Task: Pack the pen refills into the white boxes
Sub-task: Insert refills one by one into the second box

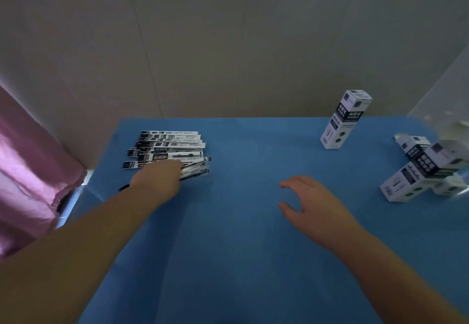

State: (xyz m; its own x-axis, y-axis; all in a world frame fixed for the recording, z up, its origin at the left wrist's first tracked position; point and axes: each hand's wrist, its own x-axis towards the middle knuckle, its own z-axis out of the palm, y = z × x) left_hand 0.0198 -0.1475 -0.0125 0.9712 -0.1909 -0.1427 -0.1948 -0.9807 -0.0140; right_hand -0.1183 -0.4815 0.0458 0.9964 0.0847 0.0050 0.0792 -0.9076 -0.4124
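A pile of pen refills (168,146) in black-and-white sleeves lies at the table's far left. My left hand (157,176) reaches into the pile's near edge and grips a few refills (196,169), which stick out to the right of its curled fingers. My right hand (311,202) hovers over the middle of the blue table (228,247), fingers spread and loosely bent, holding nothing. One white box (345,120) stands upright at the far right. Several more white boxes (426,171) lie heaped at the right edge.
A pink curtain (28,161) hangs beside the table's left edge. A pale wall (228,44) closes the back. Clear plastic (446,90) rises over the heap of boxes at the right.
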